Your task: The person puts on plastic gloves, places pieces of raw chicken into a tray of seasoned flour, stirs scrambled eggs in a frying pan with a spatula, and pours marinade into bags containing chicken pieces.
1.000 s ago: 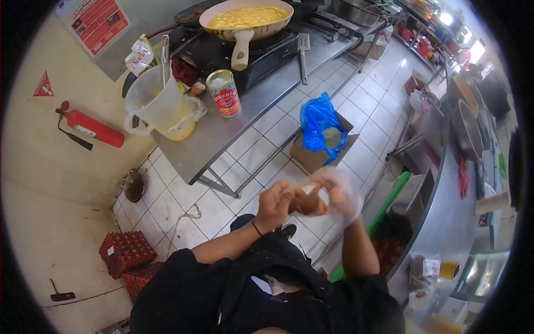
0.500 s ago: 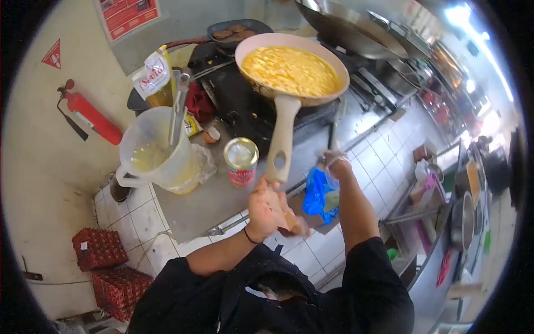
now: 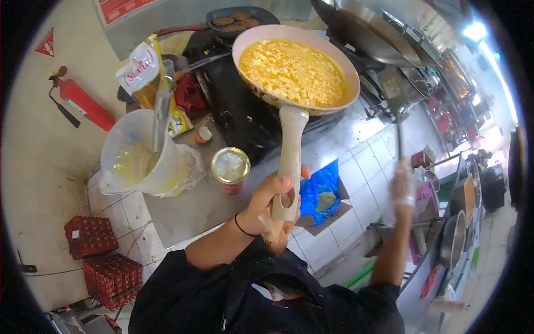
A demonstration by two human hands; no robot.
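Note:
My left hand [image 3: 263, 201] is closed around the beige handle of a pale pink frying pan [image 3: 292, 125], thumb on its left side. The pan holds yellow, lumpy egg [image 3: 295, 72] in liquid and sits over the black stove [image 3: 231, 106]. Something brownish shows below my left fingers; I cannot make out what it is. In a clear plastic glove, my right hand [image 3: 403, 188] grips a spatula [image 3: 399, 131] off to the right of the pan, blade up, slightly blurred. An opened can [image 3: 231, 170] stands on the counter left of the pan handle.
A plastic jug [image 3: 130, 150] with tongs [image 3: 162, 114], an oil pouch [image 3: 142, 69] and a cracked eggshell [image 3: 203, 134] stand left. Behind are a dark pan with browned patties [image 3: 236, 21] and a wok [image 3: 370, 33]. A box with a blue bag [image 3: 320, 192] lies below the counter.
My left hand has moved from beneath the handle's end to a grip around it. My right hand has swung right and up, raising the spatula away from the stove's edge.

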